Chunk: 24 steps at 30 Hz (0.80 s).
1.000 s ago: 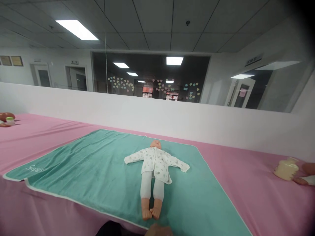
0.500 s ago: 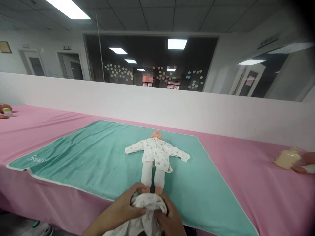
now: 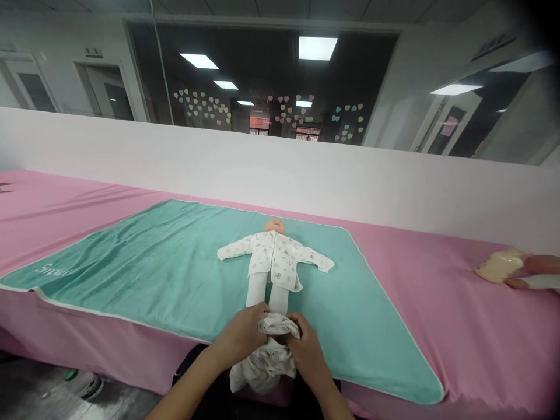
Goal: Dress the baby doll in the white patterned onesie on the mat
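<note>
A baby doll (image 3: 274,226) lies on its back on a green towel (image 3: 175,280), its arms spread and its head away from me. It has on a white printed jacket (image 3: 262,254), and its legs (image 3: 257,289) are white. At the doll's feet I hold white printed baby pants (image 3: 266,364), gathered up with an opening stretched between my hands. My left hand (image 3: 247,332) grips the left side of the opening, and my right hand (image 3: 304,344) pinches the right side. The feet are hidden behind my hands and the cloth; whether they are inside it I cannot tell.
The towel lies over a pink-covered table (image 3: 394,251) whose front edge is close to me. At the right, a bottle with pale yellow contents (image 3: 500,266) lies by another doll's arm (image 3: 540,265). A white wall (image 3: 262,169) with a large mirror or window stands behind.
Both hands have moved up and forward with the pants, over the doll's feet, and the opening is stretched wider. The view has tilted down, showing more of the floor.
</note>
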Each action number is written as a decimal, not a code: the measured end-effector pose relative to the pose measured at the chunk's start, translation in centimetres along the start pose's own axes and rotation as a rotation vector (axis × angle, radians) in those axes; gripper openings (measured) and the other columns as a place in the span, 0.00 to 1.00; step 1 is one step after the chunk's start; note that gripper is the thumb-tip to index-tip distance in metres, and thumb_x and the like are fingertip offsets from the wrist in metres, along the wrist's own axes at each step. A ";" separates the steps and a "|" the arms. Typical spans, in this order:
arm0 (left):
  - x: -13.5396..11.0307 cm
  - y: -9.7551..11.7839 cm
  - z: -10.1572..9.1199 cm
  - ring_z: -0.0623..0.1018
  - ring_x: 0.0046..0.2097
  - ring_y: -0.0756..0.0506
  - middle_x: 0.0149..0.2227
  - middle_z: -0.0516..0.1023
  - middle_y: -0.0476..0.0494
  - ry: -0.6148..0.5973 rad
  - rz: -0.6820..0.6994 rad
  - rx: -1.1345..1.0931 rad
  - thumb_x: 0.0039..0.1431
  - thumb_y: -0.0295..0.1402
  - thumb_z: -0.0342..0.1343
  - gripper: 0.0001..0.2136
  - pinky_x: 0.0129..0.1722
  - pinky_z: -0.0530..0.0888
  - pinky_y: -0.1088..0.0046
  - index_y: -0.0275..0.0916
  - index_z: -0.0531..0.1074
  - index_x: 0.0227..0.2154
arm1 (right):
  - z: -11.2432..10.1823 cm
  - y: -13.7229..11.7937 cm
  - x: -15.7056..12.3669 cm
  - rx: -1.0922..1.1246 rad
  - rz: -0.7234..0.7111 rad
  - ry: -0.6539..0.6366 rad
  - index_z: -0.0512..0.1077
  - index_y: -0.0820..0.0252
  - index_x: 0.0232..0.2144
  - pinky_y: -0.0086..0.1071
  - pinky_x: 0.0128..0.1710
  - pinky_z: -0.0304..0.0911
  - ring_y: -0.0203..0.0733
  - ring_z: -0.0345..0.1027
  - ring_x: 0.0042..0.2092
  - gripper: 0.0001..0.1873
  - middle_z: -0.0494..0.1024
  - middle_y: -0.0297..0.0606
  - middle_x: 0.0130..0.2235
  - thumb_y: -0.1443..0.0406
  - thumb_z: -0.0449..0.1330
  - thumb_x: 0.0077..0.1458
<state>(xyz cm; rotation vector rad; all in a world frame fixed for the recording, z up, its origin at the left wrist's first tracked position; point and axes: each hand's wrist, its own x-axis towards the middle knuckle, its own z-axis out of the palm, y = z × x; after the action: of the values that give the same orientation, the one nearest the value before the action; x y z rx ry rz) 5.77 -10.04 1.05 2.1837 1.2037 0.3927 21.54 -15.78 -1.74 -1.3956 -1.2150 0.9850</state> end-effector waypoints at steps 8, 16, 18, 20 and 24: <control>-0.8 -0.3 -1.8 0.72 0.37 0.45 0.37 0.71 0.44 -0.073 -0.043 0.100 0.48 0.29 0.50 0.08 0.31 0.63 0.73 0.39 0.64 0.34 | 0.6 0.8 0.0 -0.189 -0.003 -0.002 0.67 0.59 0.32 0.34 0.35 0.56 0.43 0.66 0.35 0.09 0.73 0.35 0.32 0.61 0.53 0.50; -0.5 -1.0 0.0 0.73 0.34 0.46 0.40 0.71 0.45 -0.045 -0.025 0.117 0.50 0.32 0.49 0.11 0.29 0.61 0.73 0.41 0.64 0.38 | -0.1 2.7 1.6 -0.032 0.112 -0.111 0.65 0.60 0.36 0.31 0.33 0.58 0.40 0.65 0.35 0.13 0.72 0.35 0.33 0.58 0.55 0.51; -0.6 -0.9 0.1 0.73 0.36 0.45 0.40 0.72 0.45 -0.038 -0.007 0.064 0.49 0.31 0.50 0.13 0.30 0.62 0.73 0.42 0.65 0.40 | -0.1 3.1 1.7 0.030 0.105 -0.103 0.66 0.60 0.35 0.30 0.33 0.58 0.39 0.64 0.34 0.13 0.72 0.34 0.33 0.58 0.56 0.50; -0.8 -0.4 -0.3 0.72 0.39 0.44 0.40 0.73 0.46 -0.028 0.021 -0.075 0.48 0.28 0.50 0.15 0.32 0.63 0.73 0.42 0.66 0.41 | -0.1 3.2 1.5 0.129 0.104 -0.089 0.66 0.61 0.35 0.30 0.33 0.58 0.38 0.64 0.34 0.13 0.72 0.34 0.32 0.58 0.58 0.49; -1.1 0.9 -1.4 0.73 0.39 0.46 0.39 0.74 0.49 -0.016 0.023 -0.427 0.49 0.27 0.48 0.16 0.34 0.66 0.74 0.43 0.66 0.43 | -0.6 2.6 0.8 0.376 0.088 -0.079 0.67 0.61 0.37 0.32 0.37 0.59 0.40 0.65 0.36 0.15 0.73 0.36 0.34 0.58 0.60 0.49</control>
<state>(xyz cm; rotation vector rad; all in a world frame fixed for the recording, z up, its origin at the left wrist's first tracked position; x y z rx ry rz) 5.03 -10.80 2.71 1.8286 0.9803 0.5829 22.73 -15.07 -4.14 -1.1283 -0.9686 1.2672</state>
